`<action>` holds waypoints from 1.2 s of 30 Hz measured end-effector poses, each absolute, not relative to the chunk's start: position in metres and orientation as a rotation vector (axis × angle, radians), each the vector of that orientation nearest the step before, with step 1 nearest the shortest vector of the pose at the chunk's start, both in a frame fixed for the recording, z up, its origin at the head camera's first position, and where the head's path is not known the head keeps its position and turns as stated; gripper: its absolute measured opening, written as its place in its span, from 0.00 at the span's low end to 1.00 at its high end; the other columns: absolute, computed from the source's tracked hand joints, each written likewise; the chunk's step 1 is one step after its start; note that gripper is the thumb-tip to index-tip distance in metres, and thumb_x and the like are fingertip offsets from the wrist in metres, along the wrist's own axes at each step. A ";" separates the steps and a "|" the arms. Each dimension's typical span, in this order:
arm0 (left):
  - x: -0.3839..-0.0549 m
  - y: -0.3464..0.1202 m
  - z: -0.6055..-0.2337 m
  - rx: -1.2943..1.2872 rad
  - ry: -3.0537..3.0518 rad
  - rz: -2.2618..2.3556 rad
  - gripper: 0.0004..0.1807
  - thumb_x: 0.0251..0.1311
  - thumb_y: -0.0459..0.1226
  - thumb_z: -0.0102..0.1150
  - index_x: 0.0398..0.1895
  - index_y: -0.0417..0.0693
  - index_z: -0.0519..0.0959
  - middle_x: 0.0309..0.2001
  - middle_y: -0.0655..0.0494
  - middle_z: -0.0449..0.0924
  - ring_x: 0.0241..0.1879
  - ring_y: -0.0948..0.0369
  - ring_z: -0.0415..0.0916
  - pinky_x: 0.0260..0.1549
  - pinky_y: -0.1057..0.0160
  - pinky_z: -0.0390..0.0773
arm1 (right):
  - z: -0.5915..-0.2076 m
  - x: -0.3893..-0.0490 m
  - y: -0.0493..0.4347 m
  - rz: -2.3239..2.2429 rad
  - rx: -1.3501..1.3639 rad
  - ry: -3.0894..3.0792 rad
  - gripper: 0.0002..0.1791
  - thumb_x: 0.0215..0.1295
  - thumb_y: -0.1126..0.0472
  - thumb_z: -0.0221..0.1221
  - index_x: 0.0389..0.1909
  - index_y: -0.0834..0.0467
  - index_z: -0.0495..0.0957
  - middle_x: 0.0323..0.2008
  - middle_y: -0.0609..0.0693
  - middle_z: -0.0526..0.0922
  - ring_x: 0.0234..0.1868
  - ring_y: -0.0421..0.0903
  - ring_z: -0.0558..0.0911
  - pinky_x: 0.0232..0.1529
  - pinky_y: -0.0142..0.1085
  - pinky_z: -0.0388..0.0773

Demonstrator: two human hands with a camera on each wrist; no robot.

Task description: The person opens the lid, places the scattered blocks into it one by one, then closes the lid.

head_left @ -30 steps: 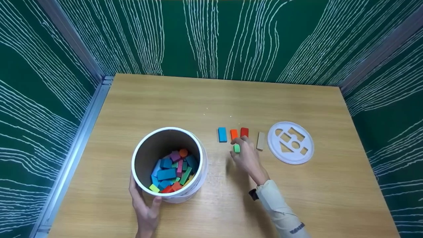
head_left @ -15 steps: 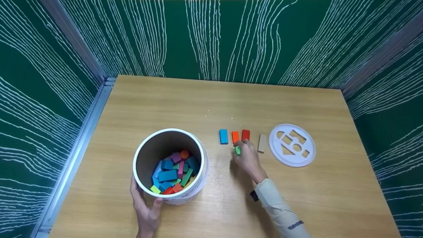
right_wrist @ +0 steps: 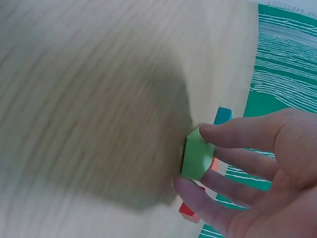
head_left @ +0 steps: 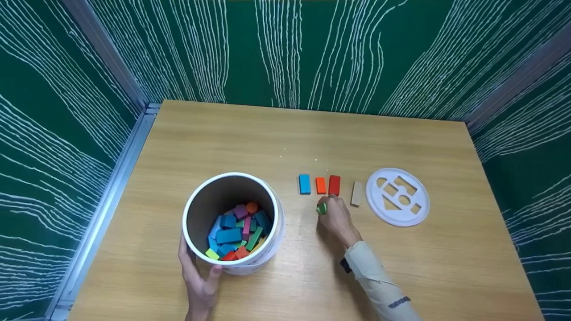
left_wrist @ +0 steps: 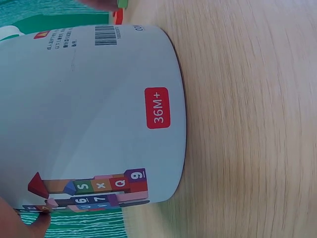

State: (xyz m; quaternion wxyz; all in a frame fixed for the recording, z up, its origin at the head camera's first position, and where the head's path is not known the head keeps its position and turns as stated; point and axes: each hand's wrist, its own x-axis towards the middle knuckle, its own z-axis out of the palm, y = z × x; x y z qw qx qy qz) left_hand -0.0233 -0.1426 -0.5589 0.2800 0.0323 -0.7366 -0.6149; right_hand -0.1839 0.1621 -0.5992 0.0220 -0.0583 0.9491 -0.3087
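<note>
We see the right hand (head_left: pixel 337 219) pinching a green block (right_wrist: pixel 198 156), near a red block (head_left: pixel 334 183) on the table (head_left: pixel 450 267) (an orange block (head_left: pixel 320 185) beside it), the left hand (head_left: pixel 200 285) gripping a white bucket (left_wrist: pixel 94 111).

Wood tbl (head_left: pixel 366 147) — grn wht-lined walls (head_left: pixel 308 49)

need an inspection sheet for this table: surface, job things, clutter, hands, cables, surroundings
Surface: wooden table
Job's things: white bucket holding colorful blocks; green block pinched; blue block, orange block, red block, tan block on the table; lid with shaped holes beside the tan one
Clutter: pale specks
Hands: left hand holds the bucket; right hand pinches the green block
Cables: nothing seen
Surroundings: green walls with white lines, metal rail
</note>
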 end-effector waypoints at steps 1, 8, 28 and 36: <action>-0.023 -0.142 -0.559 0.095 -1.981 -1.651 0.49 0.49 0.38 0.64 0.74 0.49 0.49 0.72 0.52 0.51 0.67 0.54 0.52 0.66 0.65 0.56 | -0.599 -0.184 0.162 -0.963 -0.166 2.933 0.12 0.49 0.81 0.55 0.32 0.67 0.82 0.32 0.59 0.80 0.33 0.52 0.79 0.38 0.45 0.81; -0.023 -0.141 -0.559 0.092 -1.989 -1.646 0.49 0.50 0.39 0.64 0.74 0.49 0.49 0.72 0.53 0.50 0.68 0.53 0.51 0.66 0.63 0.56 | -0.600 -0.184 0.165 -0.989 -0.123 2.866 0.15 0.45 0.83 0.55 0.33 0.68 0.81 0.33 0.59 0.79 0.34 0.52 0.78 0.39 0.44 0.81; -0.023 -0.142 -0.559 0.077 -2.002 -1.630 0.48 0.50 0.38 0.63 0.74 0.49 0.48 0.72 0.51 0.50 0.68 0.53 0.51 0.66 0.65 0.55 | -0.582 -0.181 0.173 -1.073 -0.130 2.804 0.19 0.45 0.69 0.71 0.41 0.69 0.81 0.36 0.57 0.82 0.35 0.49 0.77 0.40 0.43 0.80; -0.023 -0.143 -0.562 0.107 -2.026 -1.614 0.48 0.51 0.37 0.62 0.74 0.48 0.48 0.72 0.51 0.50 0.67 0.52 0.51 0.66 0.67 0.56 | -0.567 -0.177 0.170 -1.095 -0.123 2.795 0.22 0.48 0.69 0.69 0.47 0.67 0.80 0.45 0.58 0.81 0.42 0.51 0.77 0.48 0.46 0.79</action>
